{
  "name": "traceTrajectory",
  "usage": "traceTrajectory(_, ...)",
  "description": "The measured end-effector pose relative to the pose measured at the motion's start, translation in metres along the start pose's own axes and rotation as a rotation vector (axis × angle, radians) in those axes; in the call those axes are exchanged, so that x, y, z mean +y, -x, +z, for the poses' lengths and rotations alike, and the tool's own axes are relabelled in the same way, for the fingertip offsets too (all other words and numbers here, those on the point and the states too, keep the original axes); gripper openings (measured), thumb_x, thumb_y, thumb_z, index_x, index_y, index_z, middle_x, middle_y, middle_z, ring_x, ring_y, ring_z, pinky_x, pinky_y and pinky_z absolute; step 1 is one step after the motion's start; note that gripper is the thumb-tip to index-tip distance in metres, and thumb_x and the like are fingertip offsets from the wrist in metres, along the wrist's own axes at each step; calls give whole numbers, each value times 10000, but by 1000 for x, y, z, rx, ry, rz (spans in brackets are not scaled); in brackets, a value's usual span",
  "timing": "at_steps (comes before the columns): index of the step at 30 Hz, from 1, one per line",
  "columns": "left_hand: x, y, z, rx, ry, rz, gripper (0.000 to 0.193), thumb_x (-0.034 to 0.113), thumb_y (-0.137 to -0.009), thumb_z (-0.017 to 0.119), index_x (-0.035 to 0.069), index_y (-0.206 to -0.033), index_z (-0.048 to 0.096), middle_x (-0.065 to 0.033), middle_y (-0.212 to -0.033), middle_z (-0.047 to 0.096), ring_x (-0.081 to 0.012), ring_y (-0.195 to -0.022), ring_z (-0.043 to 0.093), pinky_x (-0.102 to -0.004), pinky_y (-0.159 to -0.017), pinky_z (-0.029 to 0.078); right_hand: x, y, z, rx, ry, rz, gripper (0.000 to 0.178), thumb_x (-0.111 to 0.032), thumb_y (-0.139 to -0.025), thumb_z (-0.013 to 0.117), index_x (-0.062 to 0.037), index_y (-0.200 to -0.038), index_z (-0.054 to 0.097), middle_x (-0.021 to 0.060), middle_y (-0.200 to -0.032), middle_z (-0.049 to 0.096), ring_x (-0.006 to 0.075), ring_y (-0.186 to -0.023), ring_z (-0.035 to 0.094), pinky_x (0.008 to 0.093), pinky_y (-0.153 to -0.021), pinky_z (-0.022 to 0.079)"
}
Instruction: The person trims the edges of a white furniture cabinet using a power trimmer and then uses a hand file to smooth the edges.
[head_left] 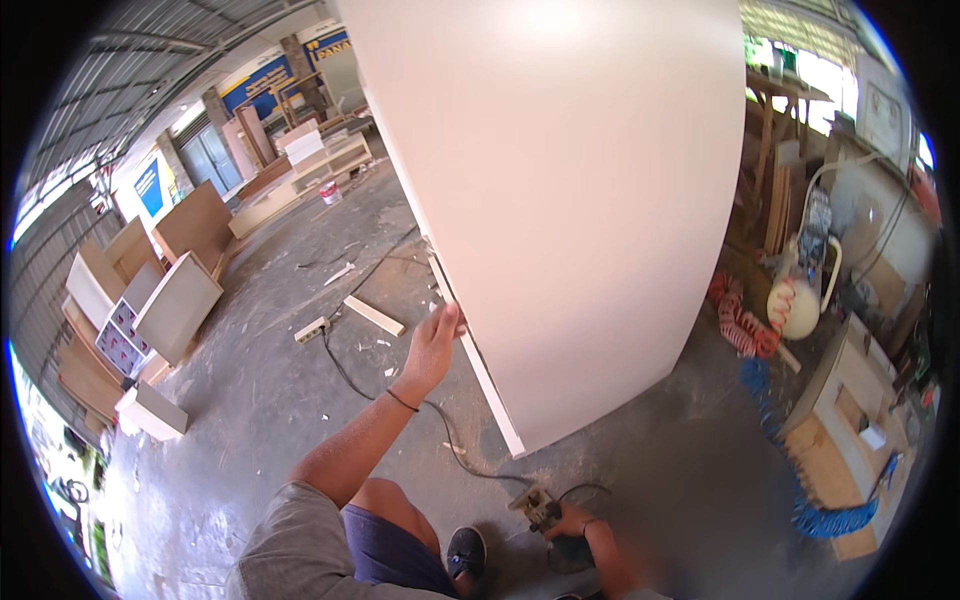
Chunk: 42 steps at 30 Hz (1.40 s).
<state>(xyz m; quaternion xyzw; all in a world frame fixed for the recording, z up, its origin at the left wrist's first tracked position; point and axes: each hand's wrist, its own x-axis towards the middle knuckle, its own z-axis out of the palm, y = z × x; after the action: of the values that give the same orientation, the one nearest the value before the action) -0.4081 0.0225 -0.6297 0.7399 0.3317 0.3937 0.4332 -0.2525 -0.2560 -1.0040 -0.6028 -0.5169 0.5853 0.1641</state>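
Two hands are closed: the left hand (432, 350) grips the left edge of the upright panel (570, 220), the right hand (575, 522) a power tool (537, 508) below. A left slip could tip the panel; a snagged cord (484, 473) could jerk the tool.

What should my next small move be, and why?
I'd probably raise the corded power tool a little toward the left edge of the white panel. Your right hand holds the tool low, near your black shoe and apart from the panel, while your left hand touches that edge farther up, away from the tool.
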Motion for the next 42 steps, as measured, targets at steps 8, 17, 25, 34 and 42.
traceTrajectory(8,129,-13,48,244,362,371,457,210,-1001,507,-29,-1374,394,-53,-1099,593,-100,-982,554,-242,-867,426,-44,93,-44,16,111,119,1080,-489,-539,847,45,-1358,390,228,-1249,566,338,-1169,548,356,-1011,416)
traceTrajectory(17,153,15,24,110,29,66,334,193,-999,501,-24,-1248,448,-47,-849,545,-86,-740,485,-259,-668,430,-108,189,-49,51,59,132,1133,-520,-550,836,99,-1361,344,276,-1286,528,374,-1202,523,371,-1004,422)
traceTrajectory(25,215,9,-16,34,99,-150,359,227,-970,564,-30,-1212,498,-97,-1043,630,-160,-1022,598,-296,-893,465,-228,328,-75,266,-165,114,1062,-374,-560,888,71,-1356,342,201,-1213,572,320,-1104,579,404,-951,459)
traceTrajectory(34,452,-68,-76,238,522,98,423,198,-963,583,-31,-1296,459,-117,-1230,597,-185,-1185,535,-314,-1016,402,-357,517,-48,513,-701,117,817,-106,-541,876,23,-1238,469,118,-1053,641,209,-967,635,360,-833,527)
traceTrajectory(42,472,-79,-90,147,530,71,432,154,-956,595,-32,-1311,434,-114,-1218,572,-189,-1165,536,-313,-992,426,-466,562,-50,586,-869,16,685,30,-563,806,-19,-1188,529,56,-1003,635,188,-908,628,345,-815,528)
